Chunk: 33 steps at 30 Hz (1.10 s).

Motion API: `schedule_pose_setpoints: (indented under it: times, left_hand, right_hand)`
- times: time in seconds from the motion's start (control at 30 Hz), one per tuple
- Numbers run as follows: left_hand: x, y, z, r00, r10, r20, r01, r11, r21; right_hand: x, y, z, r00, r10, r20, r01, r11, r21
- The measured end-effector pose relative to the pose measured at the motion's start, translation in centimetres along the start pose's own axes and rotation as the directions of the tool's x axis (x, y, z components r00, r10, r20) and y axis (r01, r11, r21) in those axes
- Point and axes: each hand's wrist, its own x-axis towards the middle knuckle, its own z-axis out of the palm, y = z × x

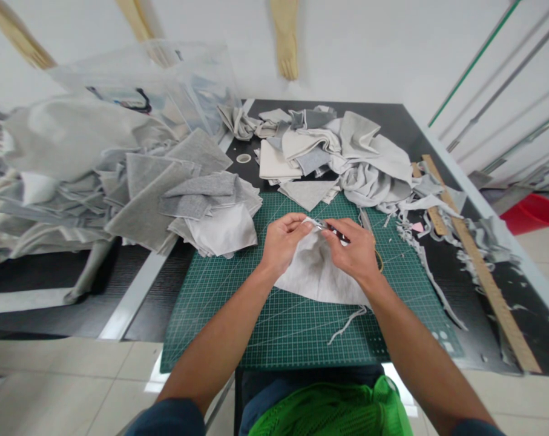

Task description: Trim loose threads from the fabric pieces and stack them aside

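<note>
A light grey piece of cloth (pixel 317 278) hangs from my fingers over the green cutting mat (pixel 220 303). My left hand (pixel 281 242) is closed in a pinch on the cloth's upper edge. In my closed right hand (pixel 353 248) is a small tool with a black handle (pixel 340 234) and a shiny metal tip (pixel 319 224); its exact kind is partly hidden by the fingers. The metal tip meets the cloth's edge beside my left fingertips. A thin yellow loop (pixel 381 261) shows by my right wrist. A loose pale strip (pixel 347 324) lies below the cloth.
Large heaps of grey cloth (pixel 151 181) cover the left side. More folded cloths (pixel 310 142) are piled at the back. Scraps (pixel 419 242) and a long wooden ruler (pixel 483 272) lie at the right. Behind stands a clear plastic bin (pixel 165 91); a red bucket (pixel 535 213) is beyond the table.
</note>
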Motion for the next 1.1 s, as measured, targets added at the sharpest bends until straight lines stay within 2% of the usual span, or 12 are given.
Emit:
schedule_pose_setpoints:
  times: [0.37,0.73,1.1]
  left_hand:
    - [0.01,0.06,-0.07,1.0,-0.001,0.01,0.0,0.999,0.037]
    - [-0.08,0.17,0.08,0.999,-0.036,0.021,0.036,0.999,-0.03]
    - [-0.04,-0.13,0.04,0.999,-0.031,0.041,0.032,0.999,-0.028]
  right_hand:
    - [-0.11,-0.18,-0.06,1.0,-0.027,0.0,0.027,1.0,-0.015]
    - [-0.12,0.33,0.32,0.995,-0.086,-0.057,0.087,0.996,0.011]
    - [-0.07,0.13,0.27,0.994,-0.096,-0.053,0.096,0.995,-0.007]
